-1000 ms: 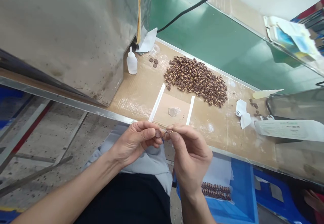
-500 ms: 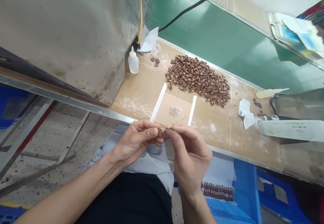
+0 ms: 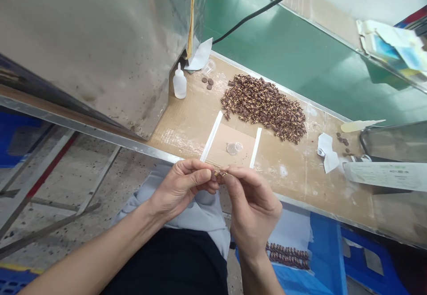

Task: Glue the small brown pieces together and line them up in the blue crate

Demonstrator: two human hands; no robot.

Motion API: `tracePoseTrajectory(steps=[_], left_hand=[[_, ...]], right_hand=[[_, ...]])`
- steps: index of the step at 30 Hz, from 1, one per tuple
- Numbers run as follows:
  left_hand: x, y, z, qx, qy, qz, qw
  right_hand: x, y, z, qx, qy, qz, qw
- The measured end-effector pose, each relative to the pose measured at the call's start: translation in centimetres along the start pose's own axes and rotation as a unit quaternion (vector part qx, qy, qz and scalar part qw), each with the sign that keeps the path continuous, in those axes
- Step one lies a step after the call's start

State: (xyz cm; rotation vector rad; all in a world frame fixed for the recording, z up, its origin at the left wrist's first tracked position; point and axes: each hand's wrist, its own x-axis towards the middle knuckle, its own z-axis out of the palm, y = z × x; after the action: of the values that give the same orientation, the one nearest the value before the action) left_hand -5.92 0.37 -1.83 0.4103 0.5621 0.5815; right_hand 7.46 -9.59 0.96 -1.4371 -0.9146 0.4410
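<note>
Your hands meet at the near edge of the desk (image 3: 293, 175), above your lap. Your left hand (image 3: 182, 186) and your right hand (image 3: 253, 206) pinch one small brown part (image 3: 218, 175) between their fingertips, the left thumb and forefinger closing on it from one side, the right from the other, so the part sits in the narrow space where the two hands touch. It is too small to tell more of its shape.

Beyond your hands, a big metal housing (image 3: 93, 41) stands on the left of the desk. A heap of brown parts (image 3: 265, 106) lies well beyond your fingers, near the green conveyor belt (image 3: 300, 59). Between the heap and your hands, two white strips (image 3: 211, 136) flank a patch of cardboard with small clear discs (image 3: 234, 147) on it. A small white squeeze bottle (image 3: 179, 82) stands beside the housing. Below your right wrist, rows of brown parts (image 3: 288, 256) lie in a blue bin (image 3: 320, 250).
</note>
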Motion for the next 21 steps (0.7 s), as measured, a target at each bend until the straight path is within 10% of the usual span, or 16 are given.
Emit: tracePoseTrajectory(steps=[21], left_hand=[[-0.7,0.4,1.4,0.009,0.036,-0.011,0.999]], right_hand=[[-0.4,1.7,-0.4,-0.061,0.015,-0.136,0.989]])
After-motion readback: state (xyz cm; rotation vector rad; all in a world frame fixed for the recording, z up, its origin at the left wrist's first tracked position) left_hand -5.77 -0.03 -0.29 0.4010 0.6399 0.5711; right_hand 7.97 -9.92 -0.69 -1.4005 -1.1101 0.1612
